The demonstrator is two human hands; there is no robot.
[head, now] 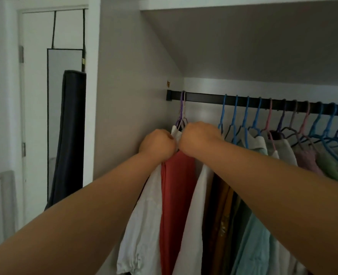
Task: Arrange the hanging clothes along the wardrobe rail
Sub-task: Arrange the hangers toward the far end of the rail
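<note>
Soft cloth, light and limp: the clothes (176, 195) hang at the left end of the rail (204, 96). Both hands, left (157, 144) and right (199, 138), are curled tight at the shoulders, apparently gripping them. Better to hold the stiff hangers (182, 116); they should slide easily.

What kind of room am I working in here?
Most likely a bedroom's built-in wardrobe: a black rail carries clothes on coloured hangers, a white shelf runs above, and a mirror hangs on the door to the left.
</note>
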